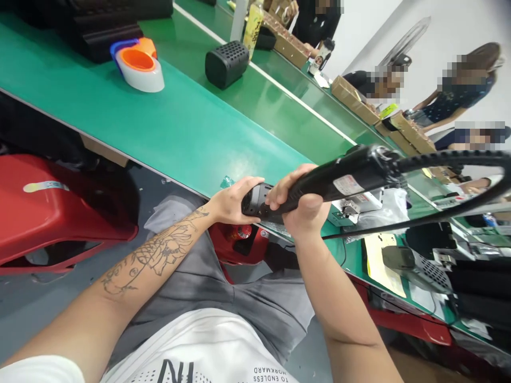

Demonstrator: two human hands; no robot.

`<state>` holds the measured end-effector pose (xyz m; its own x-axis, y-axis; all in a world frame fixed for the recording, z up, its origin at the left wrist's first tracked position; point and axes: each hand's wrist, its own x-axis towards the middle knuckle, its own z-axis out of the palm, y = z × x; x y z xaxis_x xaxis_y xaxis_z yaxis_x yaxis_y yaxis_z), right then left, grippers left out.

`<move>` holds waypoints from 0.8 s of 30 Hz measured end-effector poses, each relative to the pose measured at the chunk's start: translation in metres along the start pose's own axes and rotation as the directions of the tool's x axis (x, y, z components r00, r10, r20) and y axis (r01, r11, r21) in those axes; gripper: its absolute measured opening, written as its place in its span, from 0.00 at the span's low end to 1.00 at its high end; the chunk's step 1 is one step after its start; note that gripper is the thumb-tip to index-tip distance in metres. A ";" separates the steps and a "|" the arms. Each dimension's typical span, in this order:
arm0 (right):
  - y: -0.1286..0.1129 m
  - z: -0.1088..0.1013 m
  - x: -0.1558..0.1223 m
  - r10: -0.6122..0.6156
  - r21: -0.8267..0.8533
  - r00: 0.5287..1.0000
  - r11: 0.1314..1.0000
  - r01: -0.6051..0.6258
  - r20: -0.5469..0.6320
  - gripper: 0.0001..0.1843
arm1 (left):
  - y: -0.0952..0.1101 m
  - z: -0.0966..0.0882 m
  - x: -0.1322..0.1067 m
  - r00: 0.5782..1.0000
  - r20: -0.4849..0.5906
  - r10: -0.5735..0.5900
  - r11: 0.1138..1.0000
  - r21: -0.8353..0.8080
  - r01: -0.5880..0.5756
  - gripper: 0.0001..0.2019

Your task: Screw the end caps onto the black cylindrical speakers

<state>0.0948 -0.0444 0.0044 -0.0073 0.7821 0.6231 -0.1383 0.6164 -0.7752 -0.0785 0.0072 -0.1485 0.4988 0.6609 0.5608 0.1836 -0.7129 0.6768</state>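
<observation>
My left hand (231,203) is wrapped round one end of a dark grey plastic housing (258,198) at the table's near edge. My right hand (305,215) grips a black electric screwdriver (331,183), its corded end up to the right and its front end down against or just over the housing. The tip and part of the housing are hidden by my right fingers. A thick black cable (451,159) runs from the tool's back end towards the right. Beyond my right hand stands a small metal fixture (351,209) beside clear plastic wrapping.
On the green table (171,127) lie a white-and-orange tape roll (146,77) and a black perforated housing (227,64). A grey perforated unit (419,266) sits at right. Red stools (59,213) stand below. Several co-workers sit across, behind cardboard boxes (353,100).
</observation>
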 end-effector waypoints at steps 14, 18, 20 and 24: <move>-0.046 -0.242 0.034 -0.394 -0.668 0.725 0.734 -0.122 -0.565 0.36 | 0.138 0.074 -0.079 0.977 -0.028 0.210 0.916 0.354 -0.187 0.54; -0.023 -0.271 0.023 -0.347 -0.631 0.724 0.760 -0.156 -0.596 0.40 | 0.112 0.023 0.020 0.907 0.351 0.232 0.881 0.319 -0.349 0.53; -0.020 -0.273 0.017 -0.341 -0.614 0.725 0.777 -0.142 -0.599 0.41 | 0.097 0.006 0.065 0.854 0.501 0.140 0.872 0.347 -0.346 0.54; -0.031 -0.262 0.009 -0.316 -0.575 0.740 0.810 -0.115 -0.593 0.39 | 0.087 0.003 0.102 0.865 0.497 -0.070 0.784 0.563 -0.260 0.56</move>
<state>0.3589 -0.0324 0.0065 0.6259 0.4385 0.6449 0.4587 0.4617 -0.7592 -0.0089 0.0116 -0.0342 0.8396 0.5047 0.2006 0.4911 -0.8633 0.1164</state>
